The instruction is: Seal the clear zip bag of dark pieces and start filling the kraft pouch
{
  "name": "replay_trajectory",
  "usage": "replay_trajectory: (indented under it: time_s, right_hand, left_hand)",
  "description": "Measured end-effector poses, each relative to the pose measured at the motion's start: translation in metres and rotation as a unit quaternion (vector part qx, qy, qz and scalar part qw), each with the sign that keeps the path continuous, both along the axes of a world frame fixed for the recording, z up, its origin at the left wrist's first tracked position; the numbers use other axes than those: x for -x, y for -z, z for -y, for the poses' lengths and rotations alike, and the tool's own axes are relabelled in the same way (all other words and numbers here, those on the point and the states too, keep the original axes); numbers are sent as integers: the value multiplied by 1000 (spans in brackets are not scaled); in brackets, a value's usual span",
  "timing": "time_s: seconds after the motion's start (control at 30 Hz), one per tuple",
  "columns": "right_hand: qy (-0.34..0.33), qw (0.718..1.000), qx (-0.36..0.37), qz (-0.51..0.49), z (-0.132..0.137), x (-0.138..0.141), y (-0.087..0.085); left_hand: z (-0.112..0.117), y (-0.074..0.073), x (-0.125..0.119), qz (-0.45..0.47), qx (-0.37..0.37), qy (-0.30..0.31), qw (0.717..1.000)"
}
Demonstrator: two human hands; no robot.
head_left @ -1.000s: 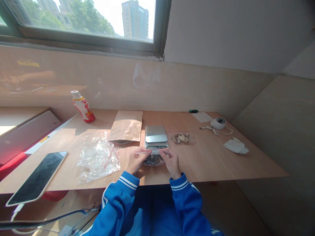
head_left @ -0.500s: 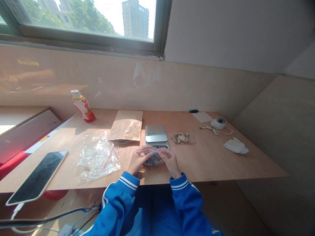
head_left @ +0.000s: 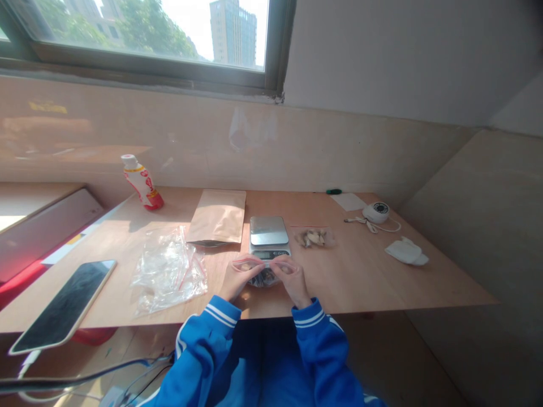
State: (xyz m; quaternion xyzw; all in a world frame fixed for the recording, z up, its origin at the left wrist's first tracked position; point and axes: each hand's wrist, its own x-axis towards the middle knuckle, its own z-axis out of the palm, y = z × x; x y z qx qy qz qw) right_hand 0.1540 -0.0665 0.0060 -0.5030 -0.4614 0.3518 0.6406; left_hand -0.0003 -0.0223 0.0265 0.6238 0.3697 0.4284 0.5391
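Both my hands hold a small clear zip bag (head_left: 263,272) with dark pieces inside, at the near edge of the wooden table (head_left: 365,277). My left hand (head_left: 237,278) pinches the bag's top edge on the left. My right hand (head_left: 292,280) pinches the same edge on the right. The bag sits just in front of a small silver kitchen scale (head_left: 268,234). Right of the scale lies another clear bag with pale pieces (head_left: 313,238). A brown paper pouch (head_left: 218,217) lies left of the scale.
A heap of empty clear zip bags (head_left: 168,269) lies at the left. A phone (head_left: 63,305) overhangs the near left edge. A red and white bottle (head_left: 142,183) stands at the back left. At the right are a round white device (head_left: 375,212) with cable, a crumpled tissue (head_left: 406,252), white paper (head_left: 348,202).
My fingers have shifted along the bag's top edge, the thumbs drawing closer together toward the middle. The bag has stayed in the same place.
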Motion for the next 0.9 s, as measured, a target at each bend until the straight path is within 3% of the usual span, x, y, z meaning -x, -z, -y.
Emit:
replay_trajectory:
  time_s: [0.2, 0.37, 0.5, 0.9]
  right_hand:
    - [12, 1000, 5, 8, 2, 6, -5]
    - [-20, 1000, 9, -2, 3, 7, -9]
    - [-38, 999, 1, -1, 4, 8, -11]
    - [-8, 1000, -16, 12, 1, 9, -2]
  left_hand:
    - [1, 0, -2, 6, -1, -15, 1000]
    - [3, -3, -4, 32, 20, 20, 999]
    - [3, -3, -3, 30, 12, 13, 999]
    - [3, -6, -3, -3, -14, -2, 1000]
